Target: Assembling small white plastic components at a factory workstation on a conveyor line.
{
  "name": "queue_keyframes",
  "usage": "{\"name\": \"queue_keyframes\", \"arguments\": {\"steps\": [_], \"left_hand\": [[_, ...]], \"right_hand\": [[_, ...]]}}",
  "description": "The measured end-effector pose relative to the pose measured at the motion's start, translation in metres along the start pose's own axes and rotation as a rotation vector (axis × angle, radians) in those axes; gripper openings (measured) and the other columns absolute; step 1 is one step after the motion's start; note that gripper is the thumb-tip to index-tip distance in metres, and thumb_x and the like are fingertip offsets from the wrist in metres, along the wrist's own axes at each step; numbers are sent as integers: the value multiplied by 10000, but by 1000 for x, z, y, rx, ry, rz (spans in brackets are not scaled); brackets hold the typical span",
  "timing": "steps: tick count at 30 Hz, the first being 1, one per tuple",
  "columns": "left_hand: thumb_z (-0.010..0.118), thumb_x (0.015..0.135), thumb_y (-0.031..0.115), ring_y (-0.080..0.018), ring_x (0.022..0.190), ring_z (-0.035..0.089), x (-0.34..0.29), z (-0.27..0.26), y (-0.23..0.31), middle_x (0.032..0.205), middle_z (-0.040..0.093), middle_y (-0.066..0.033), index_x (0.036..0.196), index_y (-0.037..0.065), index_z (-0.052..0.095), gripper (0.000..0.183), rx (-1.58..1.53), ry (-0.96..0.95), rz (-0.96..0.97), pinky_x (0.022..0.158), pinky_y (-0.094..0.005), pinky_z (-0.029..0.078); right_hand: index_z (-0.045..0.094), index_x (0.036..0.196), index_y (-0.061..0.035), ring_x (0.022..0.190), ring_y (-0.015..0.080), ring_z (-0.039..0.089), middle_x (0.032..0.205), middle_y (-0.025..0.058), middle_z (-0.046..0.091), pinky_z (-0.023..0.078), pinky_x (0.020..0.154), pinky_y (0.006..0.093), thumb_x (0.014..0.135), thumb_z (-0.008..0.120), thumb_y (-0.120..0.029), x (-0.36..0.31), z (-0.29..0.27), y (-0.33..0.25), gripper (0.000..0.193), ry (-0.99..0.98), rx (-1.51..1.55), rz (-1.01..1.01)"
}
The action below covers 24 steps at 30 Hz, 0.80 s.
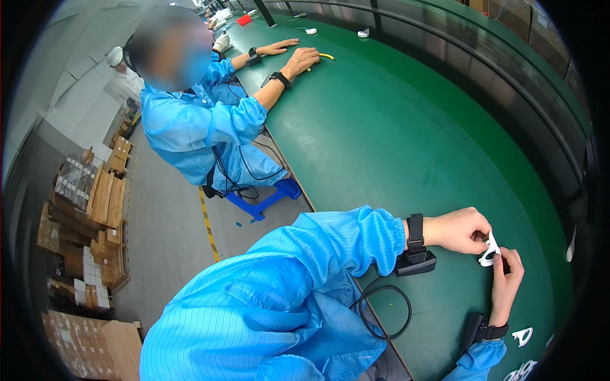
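Observation:
Over the green work table (394,152), both my hands meet at a small white plastic part with a dark opening in it (492,244). My left hand (459,230) pinches the part's upper side between thumb and fingertips. From below, my right hand (505,282) grips its lower edge, fingers bent round it. The fingers partly cover the part, so its full shape is hidden. Beside my right wrist lies a similar white ring-shaped part (522,336). Several more white parts (521,371) lie in a group nearer the lower edge.
A co-worker in a blue smock (197,127) sits farther along the table, one hand by a curved yellow piece (326,56). White parts (363,33) lie by the table's far rim. A black cable (406,317) loops near my left wrist. Cardboard boxes (108,197) stand on the floor.

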<state>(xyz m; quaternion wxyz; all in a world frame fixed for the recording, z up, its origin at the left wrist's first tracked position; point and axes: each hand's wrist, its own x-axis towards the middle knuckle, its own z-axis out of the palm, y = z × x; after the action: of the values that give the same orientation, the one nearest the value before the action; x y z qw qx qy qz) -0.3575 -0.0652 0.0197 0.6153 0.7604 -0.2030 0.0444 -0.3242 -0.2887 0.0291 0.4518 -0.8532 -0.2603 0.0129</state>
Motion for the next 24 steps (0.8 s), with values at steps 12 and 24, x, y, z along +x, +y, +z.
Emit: {"name": "queue_keyframes", "arguments": {"steps": [12, 24], "left_hand": [[638, 775, 56, -157, 537, 560, 1, 7, -1, 644, 599, -92, 777, -33, 652, 90, 6, 9, 24, 494, -304, 429], [684, 770, 54, -120, 561, 566, 6, 10, -3, 726, 625, -83, 914, -26, 683, 164, -68, 26, 37, 499, -279, 435]], "right_hand": [[644, 936, 65, 711, 174, 530, 781, 91, 559, 403, 628, 290, 870, 619, -10, -5, -4, 7, 103, 11, -30, -37], [654, 989, 68, 701, 172, 517, 780, 91, 541, 395, 625, 294, 892, 607, 1, -7, -9, 14, 127, 11, -57, -49]]}}
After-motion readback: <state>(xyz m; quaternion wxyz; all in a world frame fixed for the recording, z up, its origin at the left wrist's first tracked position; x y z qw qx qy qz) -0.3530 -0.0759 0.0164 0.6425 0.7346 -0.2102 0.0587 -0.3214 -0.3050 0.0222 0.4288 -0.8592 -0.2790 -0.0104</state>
